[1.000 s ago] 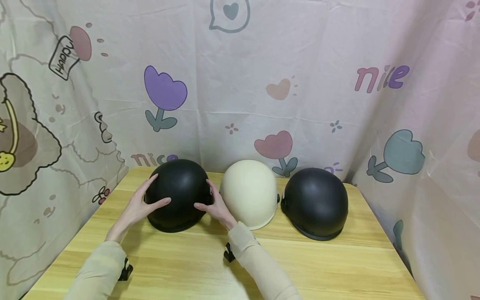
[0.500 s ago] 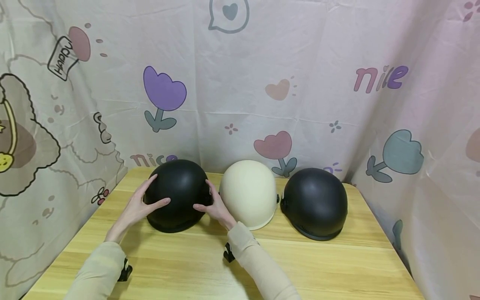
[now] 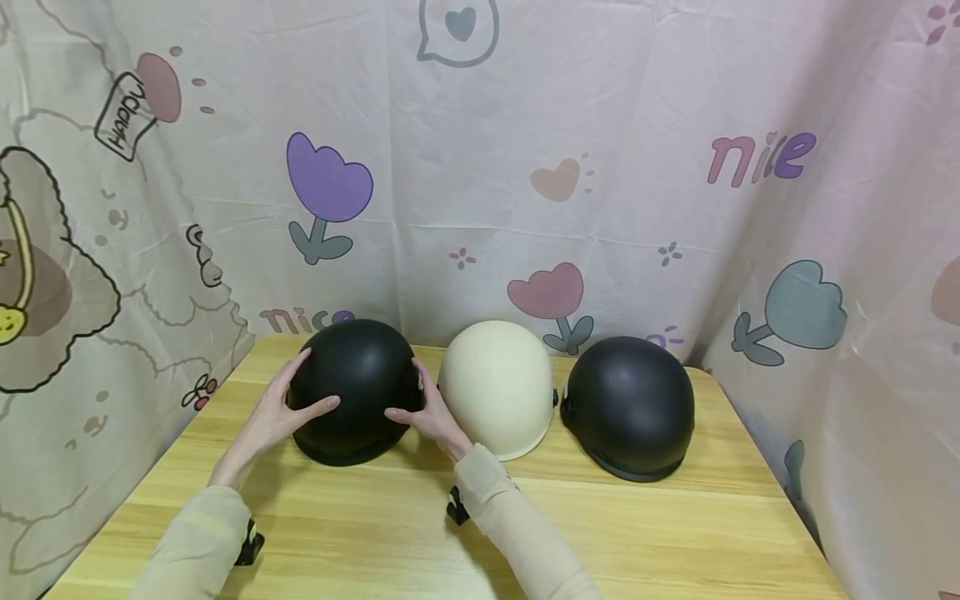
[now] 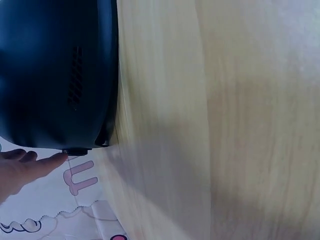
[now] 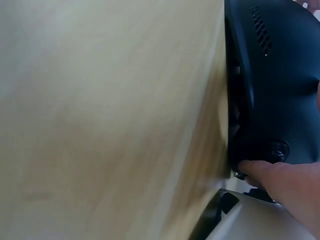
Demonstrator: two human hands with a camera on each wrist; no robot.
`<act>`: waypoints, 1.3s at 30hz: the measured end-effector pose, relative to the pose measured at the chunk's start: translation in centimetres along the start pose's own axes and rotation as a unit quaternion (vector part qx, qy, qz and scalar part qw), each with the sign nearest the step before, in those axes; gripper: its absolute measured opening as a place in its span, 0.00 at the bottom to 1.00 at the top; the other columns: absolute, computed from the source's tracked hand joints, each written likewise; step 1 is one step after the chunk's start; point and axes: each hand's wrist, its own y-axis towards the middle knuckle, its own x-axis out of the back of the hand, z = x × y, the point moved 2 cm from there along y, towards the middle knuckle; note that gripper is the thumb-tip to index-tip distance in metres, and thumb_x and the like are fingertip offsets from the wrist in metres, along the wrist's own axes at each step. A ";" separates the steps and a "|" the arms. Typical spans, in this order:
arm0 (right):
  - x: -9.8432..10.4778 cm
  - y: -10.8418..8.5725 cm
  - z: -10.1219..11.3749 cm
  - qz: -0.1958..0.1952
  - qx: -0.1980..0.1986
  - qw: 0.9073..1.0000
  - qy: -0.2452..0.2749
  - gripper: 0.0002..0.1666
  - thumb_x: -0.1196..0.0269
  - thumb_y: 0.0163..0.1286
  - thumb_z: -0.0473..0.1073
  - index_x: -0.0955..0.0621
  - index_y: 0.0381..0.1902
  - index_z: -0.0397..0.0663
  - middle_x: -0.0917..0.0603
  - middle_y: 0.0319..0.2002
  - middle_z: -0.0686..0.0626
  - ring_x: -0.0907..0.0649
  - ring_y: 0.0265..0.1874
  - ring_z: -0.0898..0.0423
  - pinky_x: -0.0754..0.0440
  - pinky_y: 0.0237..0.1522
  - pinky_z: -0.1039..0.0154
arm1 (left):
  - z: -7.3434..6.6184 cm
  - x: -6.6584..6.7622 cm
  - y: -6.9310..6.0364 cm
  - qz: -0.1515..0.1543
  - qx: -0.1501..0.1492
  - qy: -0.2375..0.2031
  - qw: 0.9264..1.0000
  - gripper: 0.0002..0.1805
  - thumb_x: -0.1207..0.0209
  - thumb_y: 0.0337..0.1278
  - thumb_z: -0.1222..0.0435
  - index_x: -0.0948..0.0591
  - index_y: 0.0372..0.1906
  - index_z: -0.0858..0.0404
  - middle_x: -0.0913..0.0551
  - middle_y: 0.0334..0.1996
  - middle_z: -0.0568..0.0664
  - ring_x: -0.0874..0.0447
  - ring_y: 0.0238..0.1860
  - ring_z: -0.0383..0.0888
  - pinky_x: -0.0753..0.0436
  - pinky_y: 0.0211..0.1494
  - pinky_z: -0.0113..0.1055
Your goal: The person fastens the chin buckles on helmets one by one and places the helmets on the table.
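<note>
At the left of the row stands a black helmet point(image 3: 360, 367), its base on the wooden table. My left hand point(image 3: 272, 415) grips its left side, with the thumb across the front; the other fingertips lie along the side. On its right side my right hand point(image 3: 433, 417) grips it the same way, between this helmet and the cream helmet point(image 3: 497, 387). The left wrist view shows fingers point(image 4: 47, 165) at a dark knob on the helmet's side. A finger point(image 5: 275, 180) touches the lower edge near a round knob in the right wrist view.
Another black helmet point(image 3: 630, 408) stands to the right of the cream one. The wooden table point(image 3: 360, 533) stretches toward me in front of the row. A printed curtain point(image 3: 465, 167) hangs close behind the helmets and along both sides.
</note>
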 end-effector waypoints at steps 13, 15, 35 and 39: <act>1.6 -0.8 2.2 0.047 0.045 0.998 -0.011 0.60 0.28 0.62 0.40 0.52 0.82 0.59 0.54 0.83 0.47 0.51 0.82 0.43 0.46 0.79 0.41 | -1.0 -0.1 -0.6 -0.033 0.008 -0.005 0.999 0.53 0.34 0.60 0.46 0.53 0.82 0.44 0.61 0.81 0.67 0.61 0.78 0.76 0.51 0.64 0.84; 1.9 -1.0 2.7 0.058 0.054 0.997 0.006 0.59 0.29 0.64 0.38 0.52 0.81 0.59 0.56 0.83 0.46 0.53 0.82 0.41 0.46 0.80 0.41 | -1.5 -0.2 -0.7 -0.046 0.002 -0.008 0.999 0.52 0.34 0.60 0.47 0.51 0.82 0.45 0.60 0.81 0.68 0.60 0.78 0.77 0.51 0.64 0.84; 9.8 -5.5 6.1 -0.122 0.270 0.951 -0.094 0.39 0.33 0.63 0.30 0.34 0.71 0.35 0.31 0.68 0.32 0.29 0.65 0.32 0.29 0.70 0.40 | -7.7 -6.0 -1.4 -0.132 -0.104 -0.121 0.978 0.34 0.36 0.65 0.63 0.34 0.72 0.68 0.29 0.68 0.64 0.31 0.69 0.57 0.43 0.66 0.07; 13.0 -6.6 5.5 -0.203 0.282 0.926 -0.145 0.37 0.30 0.60 0.33 0.28 0.67 0.39 0.27 0.65 0.36 0.28 0.61 0.36 0.26 0.61 0.41 | -9.2 -7.7 -1.2 -0.103 -0.104 -0.189 0.971 0.31 0.40 0.70 0.65 0.35 0.73 0.68 0.29 0.69 0.65 0.29 0.70 0.58 0.36 0.72 0.17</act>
